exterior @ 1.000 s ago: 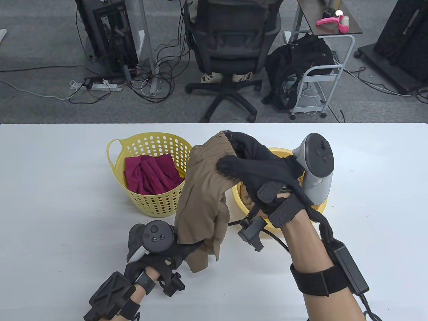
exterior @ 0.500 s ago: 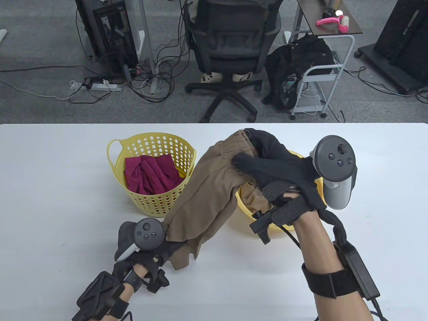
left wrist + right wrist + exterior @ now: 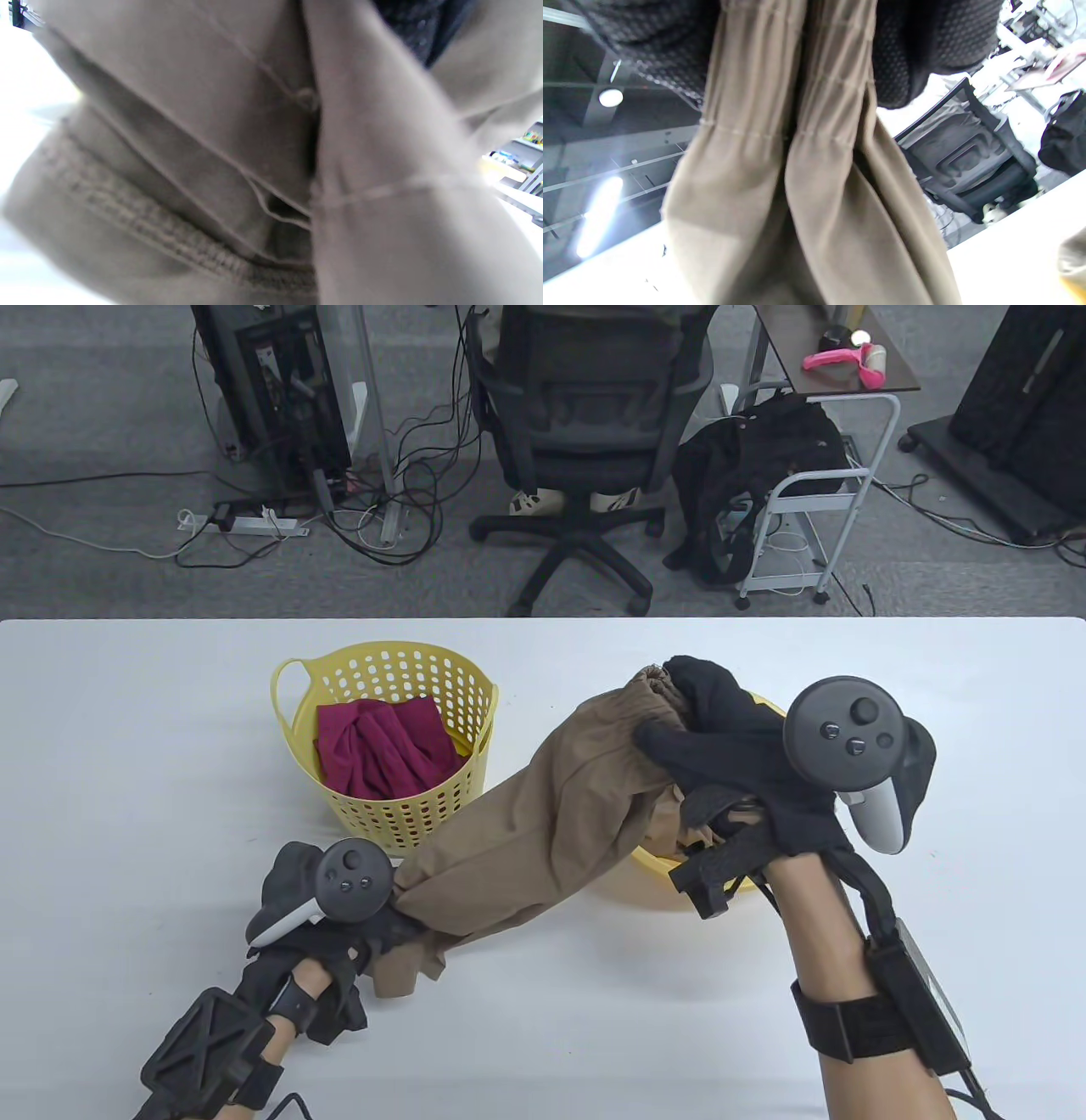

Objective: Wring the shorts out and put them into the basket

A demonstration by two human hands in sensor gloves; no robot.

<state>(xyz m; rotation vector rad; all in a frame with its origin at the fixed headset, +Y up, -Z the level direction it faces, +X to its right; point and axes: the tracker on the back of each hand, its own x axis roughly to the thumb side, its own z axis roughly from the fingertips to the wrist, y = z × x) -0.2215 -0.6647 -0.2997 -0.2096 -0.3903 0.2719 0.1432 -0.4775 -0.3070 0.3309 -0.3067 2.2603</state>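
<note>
white table (image 3: pixel 127 746); shorts (image 3: pixel 543 823) hide yellow bowl (image 3: pixel 653 882)

Your table view looks down from above the near edge of the white counter (image 3: pixel 127 712), facing out over it to the office chair (image 3: pixel 585 432) on the floor beyond. Your left wrist view sits pressed up against the brown shorts (image 3: pixel 212 148), too near and blurred to show much else. Your right wrist view tilts upward past the shorts (image 3: pixel 806 190) toward the ceiling. It shares the shorts, counter and chair (image 3: pixel 967 156) with the table view.
</note>
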